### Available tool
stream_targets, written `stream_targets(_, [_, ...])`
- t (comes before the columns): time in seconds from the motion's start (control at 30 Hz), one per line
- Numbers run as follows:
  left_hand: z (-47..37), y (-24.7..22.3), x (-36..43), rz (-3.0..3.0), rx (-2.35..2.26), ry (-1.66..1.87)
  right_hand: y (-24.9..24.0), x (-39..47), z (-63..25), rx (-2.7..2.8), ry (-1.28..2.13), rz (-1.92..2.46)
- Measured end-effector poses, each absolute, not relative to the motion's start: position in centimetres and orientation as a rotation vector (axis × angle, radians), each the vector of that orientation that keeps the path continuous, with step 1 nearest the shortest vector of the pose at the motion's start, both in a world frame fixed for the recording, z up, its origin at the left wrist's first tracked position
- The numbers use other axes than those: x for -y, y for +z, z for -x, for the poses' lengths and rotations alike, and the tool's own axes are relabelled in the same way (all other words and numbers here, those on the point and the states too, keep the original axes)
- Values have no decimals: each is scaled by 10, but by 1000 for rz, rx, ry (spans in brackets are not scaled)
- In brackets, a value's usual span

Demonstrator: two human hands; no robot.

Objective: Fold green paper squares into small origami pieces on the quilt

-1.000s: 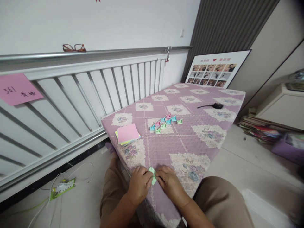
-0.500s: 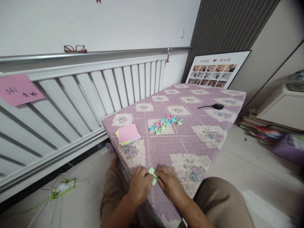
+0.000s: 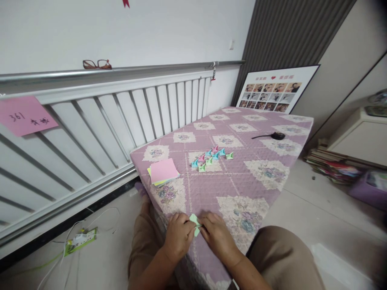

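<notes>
A small pale-green piece of folded paper lies at the near end of the table, between my two hands. My left hand grips its left side, thumb and fingers closed at the paper's middle. From the other side my right hand pinches it, the fingertips of both hands almost meeting. The fingers cover the paper's centre; pointed ends show above and below. Farther up the table sits a cluster of several small folded paper pieces in blue, pink and green. Left of them is a stack of square paper sheets, pink on top.
A purple flowered cloth covers the table. A black object with a strap lies toward the right edge. Along the left runs a white radiator, with glasses on the pipe above. A power strip with cables is on the floor.
Both hands stay nearly in place, still holding the green paper. The camera view has shifted very slightly; the other things on the table have not moved.
</notes>
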State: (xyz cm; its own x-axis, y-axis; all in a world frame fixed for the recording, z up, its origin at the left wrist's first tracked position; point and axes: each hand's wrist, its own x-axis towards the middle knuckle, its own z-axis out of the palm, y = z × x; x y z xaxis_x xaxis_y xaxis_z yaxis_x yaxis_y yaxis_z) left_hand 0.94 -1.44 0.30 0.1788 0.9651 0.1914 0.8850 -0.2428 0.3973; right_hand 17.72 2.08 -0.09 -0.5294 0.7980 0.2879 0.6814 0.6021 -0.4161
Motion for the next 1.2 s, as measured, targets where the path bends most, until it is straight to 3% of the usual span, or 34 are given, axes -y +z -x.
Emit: stream_targets(1.2, [8,21,-8,-1870,-1905,215,8,-34,-167,2348,332,1416])
